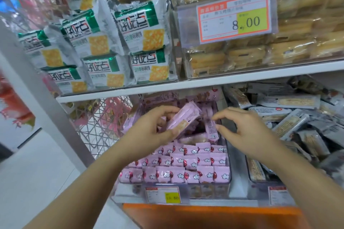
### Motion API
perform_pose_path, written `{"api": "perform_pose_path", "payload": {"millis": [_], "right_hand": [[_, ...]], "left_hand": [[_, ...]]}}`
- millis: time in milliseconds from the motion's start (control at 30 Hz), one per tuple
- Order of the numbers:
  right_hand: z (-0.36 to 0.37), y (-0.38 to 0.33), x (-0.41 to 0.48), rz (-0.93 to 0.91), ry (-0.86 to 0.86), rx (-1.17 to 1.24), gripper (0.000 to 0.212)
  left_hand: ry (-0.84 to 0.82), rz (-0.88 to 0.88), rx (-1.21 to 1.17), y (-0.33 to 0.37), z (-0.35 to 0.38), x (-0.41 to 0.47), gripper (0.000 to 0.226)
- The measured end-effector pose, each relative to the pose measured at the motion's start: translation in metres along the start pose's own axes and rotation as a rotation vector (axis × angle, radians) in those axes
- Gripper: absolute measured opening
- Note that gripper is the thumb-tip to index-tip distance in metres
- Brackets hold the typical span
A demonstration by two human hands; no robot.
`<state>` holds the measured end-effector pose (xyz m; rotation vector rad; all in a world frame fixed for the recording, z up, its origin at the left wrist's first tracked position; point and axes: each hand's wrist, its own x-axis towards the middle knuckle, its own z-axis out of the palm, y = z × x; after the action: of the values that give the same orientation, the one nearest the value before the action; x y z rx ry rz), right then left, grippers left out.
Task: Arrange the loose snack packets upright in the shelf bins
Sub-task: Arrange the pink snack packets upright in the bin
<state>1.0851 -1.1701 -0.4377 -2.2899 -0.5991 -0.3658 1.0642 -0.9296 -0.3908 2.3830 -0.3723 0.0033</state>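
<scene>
Wide view first: the long white shelf board (186, 84) runs right across, and just under it sits our landmark, the clear plastic bin (228, 161) on the lower shelf. Above the bin, up and to the left, green-and-silver cracker bags (141, 26) stand stacked; above it and to the right, clear-wrapped yellow cakes (242, 55) are piled behind an orange and yellow price card (234, 18) reading 8.00. Right of the bin, a jumbled heap of grey oblong packets (290, 121) lies every which way. Left of the bin there's a pink-and-white wire basket (100, 121). Inside the bin, along the front half, small pink snack packets (182, 163) stand upright in tidy rows. Over the back of the bin, the left hand (149, 128) has its fingers and thumb curled round a long pink wrapped packet (184, 117), held tilted, upper end towards the shelf board. Beside it, the right hand (242, 126) pinches, thumb and forefinger, the top of another pink packet with printed text (212, 130), which stands upright at the back of the bin. On the bin's front, a small yellow-patched price label (163, 194).
</scene>
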Motion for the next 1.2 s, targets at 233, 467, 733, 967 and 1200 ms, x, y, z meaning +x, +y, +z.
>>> {"api": "perform_pose_path", "payload": {"millis": [233,467,733,967,1200], "right_hand": [[0.005,-0.007,-0.003,-0.005,-0.027,-0.052,0.021],[0.006,-0.006,-0.006,-0.021,-0.023,-0.074,0.019],[0.004,-0.002,-0.005,0.001,-0.029,-0.057,0.019],[-0.001,0.002,-0.003,0.032,-0.031,-0.009,0.018],[-0.002,0.009,-0.003,0.039,-0.052,-0.039,0.022]], "left_hand": [[-0.062,0.133,0.415,-0.044,-0.027,-0.045,0.042],[0.011,0.151,0.526,-0.059,-0.025,-0.06,0.041],[0.055,0.173,0.629,-0.058,-0.018,-0.057,0.043],[-0.086,0.113,0.447,-0.013,-0.004,0.002,0.039],[-0.26,0.054,0.6,-0.019,0.028,0.094,0.04]]}}
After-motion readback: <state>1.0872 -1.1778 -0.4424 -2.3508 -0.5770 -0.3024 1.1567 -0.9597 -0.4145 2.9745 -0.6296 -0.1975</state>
